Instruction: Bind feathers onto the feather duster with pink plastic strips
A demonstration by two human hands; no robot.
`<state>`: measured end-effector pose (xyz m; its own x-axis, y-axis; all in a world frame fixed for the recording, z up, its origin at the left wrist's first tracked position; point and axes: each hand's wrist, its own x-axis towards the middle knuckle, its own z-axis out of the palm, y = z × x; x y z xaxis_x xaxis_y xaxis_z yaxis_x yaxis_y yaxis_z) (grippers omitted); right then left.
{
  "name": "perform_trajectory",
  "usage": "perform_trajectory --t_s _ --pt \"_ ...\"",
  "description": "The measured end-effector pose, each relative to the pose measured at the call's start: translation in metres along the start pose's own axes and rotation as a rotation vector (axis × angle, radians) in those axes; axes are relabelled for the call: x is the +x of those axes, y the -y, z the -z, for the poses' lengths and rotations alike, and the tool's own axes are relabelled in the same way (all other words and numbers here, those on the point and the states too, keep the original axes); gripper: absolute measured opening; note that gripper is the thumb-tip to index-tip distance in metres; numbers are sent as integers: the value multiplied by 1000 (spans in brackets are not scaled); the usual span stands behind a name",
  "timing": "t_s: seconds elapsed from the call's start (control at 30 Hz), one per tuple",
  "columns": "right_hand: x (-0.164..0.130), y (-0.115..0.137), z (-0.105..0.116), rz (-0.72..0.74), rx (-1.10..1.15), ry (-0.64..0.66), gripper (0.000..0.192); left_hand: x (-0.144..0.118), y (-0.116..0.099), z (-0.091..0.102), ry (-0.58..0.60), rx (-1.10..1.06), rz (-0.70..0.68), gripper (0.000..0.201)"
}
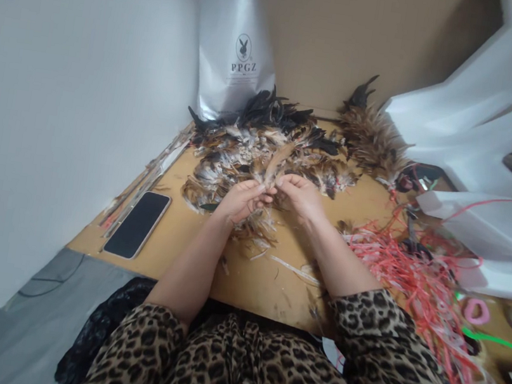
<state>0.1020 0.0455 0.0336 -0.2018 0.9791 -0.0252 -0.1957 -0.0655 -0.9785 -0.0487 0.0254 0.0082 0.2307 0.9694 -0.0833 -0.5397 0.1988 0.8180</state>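
Standing up from the fingertips in the head view, the tan feather was the thing I had before me, above the near part of the feather pile on the yellow-brown table. It looked long and slightly curved, warm brown along most of its length and paler toward its lower end, with soft, hazy edges. I could not tell whether it was one feather or a few laid together.

The left hand was pinched nearly closed on that lower end, its other fingers loosely curled; the right hand met it from the other side, thumb and forefinger closed on the same end. The exact contact was blurred, and the quill was hidden by the fingers. Behind, the feather's upper part blended into the pile's browns and whites, so I could hardly trace its tip.

The white object on the right was cut off by the picture's edge. Dark scissors lay partly lost among the pink strands, and I could not make out their blades clearly.
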Motion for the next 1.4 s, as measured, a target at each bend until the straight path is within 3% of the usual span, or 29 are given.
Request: perform_trajectory --t_s 0.2,0.5,0.63,0.8,0.97,1.2,1.4 --pt "2 0 4 181 -213 -7 27 4 -1 1 -90 -74 73 8" --pt "4 -7 2 240 -314 8 24 3 5 -3 -73 44 86 14" --pt "5 -7 4 215 -305 8 27 2 5 -5 -80 128 18 19" --pt "2 -4 3 201 -370 -94 36 4 6 -6 -237 277 -135 21" --pt "4 -12 3 199 -390 -6 30 8 12 -5 -242 372 -214 19" --pt "7 -5 10 219 -440 -61 25 7 -2 2 -382 146 -269 24" --pt "11 3 32 217 -781 135 22 6 -13 10 -412 -24 -238 24"
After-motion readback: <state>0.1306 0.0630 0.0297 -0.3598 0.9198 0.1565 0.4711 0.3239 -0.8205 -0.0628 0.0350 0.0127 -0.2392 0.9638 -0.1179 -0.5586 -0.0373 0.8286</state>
